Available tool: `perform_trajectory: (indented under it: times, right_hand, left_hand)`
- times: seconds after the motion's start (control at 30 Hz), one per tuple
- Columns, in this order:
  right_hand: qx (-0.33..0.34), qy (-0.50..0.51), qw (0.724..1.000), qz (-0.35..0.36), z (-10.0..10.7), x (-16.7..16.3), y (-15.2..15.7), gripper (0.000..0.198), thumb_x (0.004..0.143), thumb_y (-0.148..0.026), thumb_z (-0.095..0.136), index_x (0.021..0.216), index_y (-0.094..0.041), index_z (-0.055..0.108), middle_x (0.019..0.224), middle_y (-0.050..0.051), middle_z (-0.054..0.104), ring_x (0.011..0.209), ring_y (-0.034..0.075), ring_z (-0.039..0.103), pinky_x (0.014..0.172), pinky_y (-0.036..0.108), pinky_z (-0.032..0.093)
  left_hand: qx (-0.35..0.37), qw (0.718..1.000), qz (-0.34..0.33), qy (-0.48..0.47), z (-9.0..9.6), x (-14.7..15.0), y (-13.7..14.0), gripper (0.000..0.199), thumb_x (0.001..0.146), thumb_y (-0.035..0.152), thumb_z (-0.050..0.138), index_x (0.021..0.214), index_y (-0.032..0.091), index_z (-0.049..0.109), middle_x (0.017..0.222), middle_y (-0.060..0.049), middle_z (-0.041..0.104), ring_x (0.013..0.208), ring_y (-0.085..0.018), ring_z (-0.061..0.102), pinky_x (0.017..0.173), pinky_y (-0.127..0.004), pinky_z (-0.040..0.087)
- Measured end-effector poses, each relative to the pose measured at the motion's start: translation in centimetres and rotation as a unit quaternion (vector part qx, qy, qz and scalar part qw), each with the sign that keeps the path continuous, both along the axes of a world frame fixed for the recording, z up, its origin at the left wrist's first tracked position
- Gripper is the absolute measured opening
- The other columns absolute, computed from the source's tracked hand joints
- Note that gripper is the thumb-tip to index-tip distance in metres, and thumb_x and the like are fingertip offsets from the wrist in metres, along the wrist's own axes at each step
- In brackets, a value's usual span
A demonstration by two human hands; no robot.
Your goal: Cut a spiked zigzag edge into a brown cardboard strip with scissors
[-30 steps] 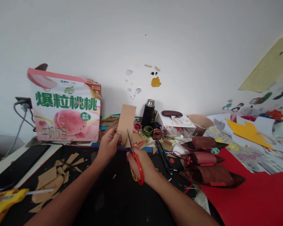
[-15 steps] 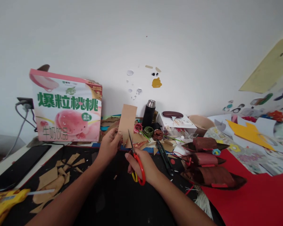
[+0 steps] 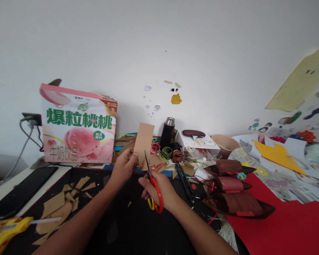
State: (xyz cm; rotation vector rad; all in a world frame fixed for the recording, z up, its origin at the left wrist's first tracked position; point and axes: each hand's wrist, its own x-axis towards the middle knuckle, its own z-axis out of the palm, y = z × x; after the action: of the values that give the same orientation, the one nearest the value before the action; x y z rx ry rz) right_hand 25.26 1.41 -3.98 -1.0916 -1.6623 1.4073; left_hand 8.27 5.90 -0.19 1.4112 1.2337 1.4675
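Note:
My left hand (image 3: 125, 163) pinches the lower left edge of a tan cardboard strip (image 3: 144, 141), which is held upright above the table. In my right hand (image 3: 159, 187) is a pair of scissors (image 3: 157, 196) with red and yellow handles, its blades pointing up at the strip's lower right. The blades are slightly apart; whether they touch the cardboard I cannot tell. Cardboard scraps (image 3: 55, 205) lie left of my left forearm. A dark utility knife (image 3: 184, 180) rests to the right of the scissors.
A pink drink carton (image 3: 78, 127) stands at the back left, a black flask (image 3: 167, 132) at the back middle. Paint jars (image 3: 167, 153) sit before the flask. Several brown model boats (image 3: 239, 203) are on red paper (image 3: 287, 226). A yellow glue gun (image 3: 13, 228) lies front left.
The whole view has shifted slightly, with the scene appearing a little lower. My hands keep hold of the cardboard and the scissors, in nearly the same pose.

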Motion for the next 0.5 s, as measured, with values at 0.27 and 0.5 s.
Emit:
perform_trajectory:
  times: [0.27,0.5]
  right_hand:
    - [-0.010,-0.007,1.000,-0.007,0.2,-0.3,-0.2,0.051,0.091,-0.070,0.068,0.097,-0.021,0.057,0.059,-0.004,0.064,0.050,0.015,0.065,0.049,0.022,0.052]
    - [0.011,-0.043,0.998,-0.039,0.1,-0.7,-0.3,0.044,0.099,-0.064,0.058,0.089,-0.022,0.054,0.049,-0.007,0.052,0.038,0.013,0.053,0.037,0.019,0.041]
  left_hand:
    - [-0.010,1.000,0.002,-0.007,0.1,0.3,-0.1,0.023,0.085,0.045,0.061,0.084,0.022,0.060,0.053,0.008,0.047,0.045,-0.013,0.040,0.045,-0.024,0.033]
    - [0.000,1.000,0.006,0.000,0.1,0.4,-0.2,0.025,0.085,0.046,0.060,0.085,0.021,0.062,0.052,0.007,0.049,0.045,-0.013,0.042,0.045,-0.024,0.034]
